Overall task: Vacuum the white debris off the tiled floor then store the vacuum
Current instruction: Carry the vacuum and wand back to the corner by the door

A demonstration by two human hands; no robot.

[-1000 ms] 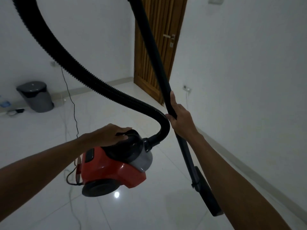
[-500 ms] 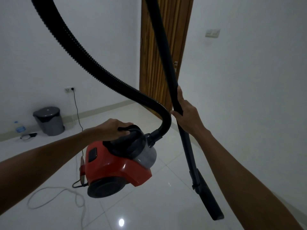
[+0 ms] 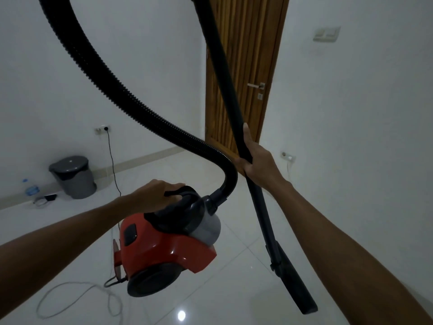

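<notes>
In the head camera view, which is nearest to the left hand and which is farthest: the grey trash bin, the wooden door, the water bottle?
Measured from the left hand, which grips the red vacuum's handle:
1. Grey trash bin, to the left, by the wall.
2. Water bottle, farther left, beyond the bin.
3. Wooden door, ahead and to the right, in the far corner.

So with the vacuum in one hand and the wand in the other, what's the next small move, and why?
Probably carry on walking and set the vacuum down by a wall. The left hand holds it by its handle off the floor, the right hand grips the wand with its nozzle raised, and the cord is plugged in, so unplugging comes soon.
</notes>
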